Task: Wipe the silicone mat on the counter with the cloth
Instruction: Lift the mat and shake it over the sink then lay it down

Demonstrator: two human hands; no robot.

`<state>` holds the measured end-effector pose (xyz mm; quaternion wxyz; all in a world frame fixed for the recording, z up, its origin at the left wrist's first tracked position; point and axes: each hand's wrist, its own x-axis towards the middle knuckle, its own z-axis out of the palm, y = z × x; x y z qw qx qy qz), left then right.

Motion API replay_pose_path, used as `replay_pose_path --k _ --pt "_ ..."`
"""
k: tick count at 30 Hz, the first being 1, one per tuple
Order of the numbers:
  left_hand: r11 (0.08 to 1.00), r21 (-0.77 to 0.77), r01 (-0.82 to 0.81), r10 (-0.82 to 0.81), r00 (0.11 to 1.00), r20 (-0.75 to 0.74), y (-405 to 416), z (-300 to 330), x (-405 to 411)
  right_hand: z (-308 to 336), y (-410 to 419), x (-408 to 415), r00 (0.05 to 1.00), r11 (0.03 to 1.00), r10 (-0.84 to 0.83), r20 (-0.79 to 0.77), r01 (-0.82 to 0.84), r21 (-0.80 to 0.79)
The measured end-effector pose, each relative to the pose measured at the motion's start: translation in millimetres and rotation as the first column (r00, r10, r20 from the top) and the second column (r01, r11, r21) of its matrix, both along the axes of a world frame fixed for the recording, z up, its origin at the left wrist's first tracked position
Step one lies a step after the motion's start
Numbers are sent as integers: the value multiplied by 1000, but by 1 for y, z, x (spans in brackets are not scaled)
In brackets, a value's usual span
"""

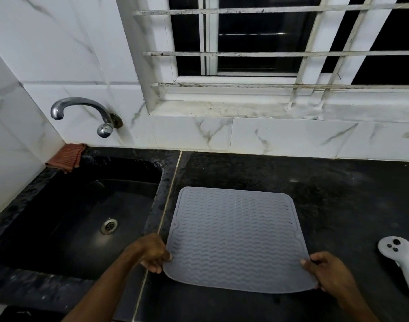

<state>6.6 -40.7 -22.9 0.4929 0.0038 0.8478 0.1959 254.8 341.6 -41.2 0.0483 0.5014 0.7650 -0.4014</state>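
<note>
We held the gray mat (236, 238) between our left grip (152, 252) and right grip (329, 273), each pinching a near corner.

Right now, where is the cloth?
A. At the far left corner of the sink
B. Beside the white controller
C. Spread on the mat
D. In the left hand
A: the reddish cloth lies bunched at the sink's far left corner, under the tap, while both hands grip the mat.

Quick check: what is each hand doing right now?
Left hand: closed on the near-left corner of the silicone mat.
Right hand: closed on the mat's near-right corner.
</note>
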Motion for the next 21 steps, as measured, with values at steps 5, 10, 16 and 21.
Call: replay_pose_path --k 5,10,16,21 --pt "946 -235 223 -269 944 -189 3 14 -20 8 1 -6 953 940 174 247 -236 246" --pt "941 -205 270 -339 762 -552 25 12 -19 1 -37 -33 907 842 418 48 -406 355" --pt "942 -77 325 -316 789 -527 33 -15 -12 -6 -52 -54 847 787 529 48 -511 345" --pt "947 -64 313 -297 790 -537 30 -16 -13 -6 -50 -61 828 769 554 85 -548 329"
